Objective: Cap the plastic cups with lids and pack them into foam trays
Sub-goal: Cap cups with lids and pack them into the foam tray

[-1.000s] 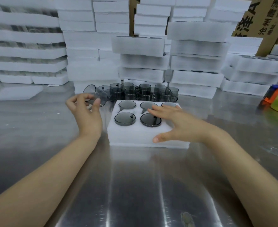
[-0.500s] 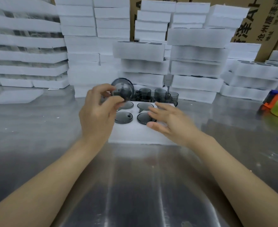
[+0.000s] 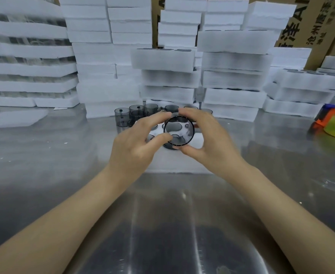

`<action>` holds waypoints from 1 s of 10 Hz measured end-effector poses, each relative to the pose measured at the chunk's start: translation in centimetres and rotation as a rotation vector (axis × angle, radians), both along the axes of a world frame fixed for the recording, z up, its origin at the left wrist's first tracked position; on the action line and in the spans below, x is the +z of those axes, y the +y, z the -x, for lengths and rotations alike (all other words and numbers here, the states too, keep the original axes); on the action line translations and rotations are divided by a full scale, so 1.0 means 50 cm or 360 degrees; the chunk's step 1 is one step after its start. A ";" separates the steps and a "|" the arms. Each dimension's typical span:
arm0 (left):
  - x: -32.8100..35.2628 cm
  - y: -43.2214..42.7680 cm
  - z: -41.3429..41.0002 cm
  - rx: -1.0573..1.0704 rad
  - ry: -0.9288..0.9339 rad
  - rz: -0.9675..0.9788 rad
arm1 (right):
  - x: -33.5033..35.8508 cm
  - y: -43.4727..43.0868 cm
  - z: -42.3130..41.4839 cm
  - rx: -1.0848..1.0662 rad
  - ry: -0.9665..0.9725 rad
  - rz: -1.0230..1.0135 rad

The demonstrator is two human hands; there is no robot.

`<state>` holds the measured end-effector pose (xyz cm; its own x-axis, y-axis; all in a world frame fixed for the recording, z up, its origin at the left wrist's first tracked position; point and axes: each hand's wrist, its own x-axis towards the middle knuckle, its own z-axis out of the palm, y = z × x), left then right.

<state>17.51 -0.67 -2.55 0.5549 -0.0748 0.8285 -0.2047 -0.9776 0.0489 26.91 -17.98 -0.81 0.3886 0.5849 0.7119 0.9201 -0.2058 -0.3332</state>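
Sideways, cup [image 3: 178, 130] axis points nearward; left hand [image 3: 135, 149], right hand [image 3: 212, 147] pinch it.

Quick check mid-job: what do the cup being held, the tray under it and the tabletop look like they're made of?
Cup: likely hard plastic, smoke-grey and glossy; the tray shows through its wall.
Tray: white foam, matte, with a grainy, slightly rough edge.
Table: seemingly stainless steel, brushed, with streaky reflections.

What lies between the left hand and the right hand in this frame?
Head view: one smoky plastic cup, gripped by both the left hand and right hand, above the foam tray.
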 end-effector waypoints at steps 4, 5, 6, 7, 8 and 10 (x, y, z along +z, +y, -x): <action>-0.002 -0.005 -0.011 -0.0370 -0.0324 -0.0086 | 0.012 -0.007 0.005 0.0120 -0.0164 0.0099; 0.001 -0.008 -0.008 -0.0280 -0.0281 0.0016 | 0.018 -0.012 0.005 -0.0014 -0.0041 -0.0016; 0.002 -0.008 -0.008 -0.0126 -0.0237 0.0103 | 0.033 -0.021 -0.006 -0.0199 0.0249 -0.0285; 0.000 -0.005 -0.003 -0.0055 -0.0039 0.0047 | 0.049 -0.033 -0.020 -0.0391 0.0522 -0.0376; 0.001 -0.003 -0.004 -0.0021 0.0298 -0.0135 | 0.054 -0.045 -0.031 -0.0471 0.0693 -0.0272; -0.013 -0.003 -0.017 0.0063 0.0747 -0.0455 | 0.046 -0.044 -0.034 -0.0457 0.0688 0.0094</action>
